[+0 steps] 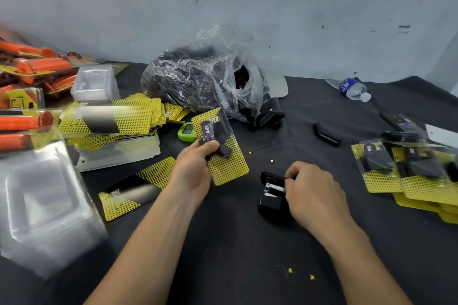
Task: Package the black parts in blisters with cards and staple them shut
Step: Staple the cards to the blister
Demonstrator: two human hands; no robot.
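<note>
The filled blister pack (226,166) was held above the table (235,250) at centre by the left hand (194,171), thumb and fingers curled round its left edge, its long axis running from far left to near right. The stapler (271,195) just to the right was gripped by the right hand (313,193), by which its right side was hidden. The black part (207,131) inside the pack was partly covered by the thumb.

Black-draped table (223,242) — cards (111,119), blisters (42,200), bag (203,77), bottle (353,88).
</note>
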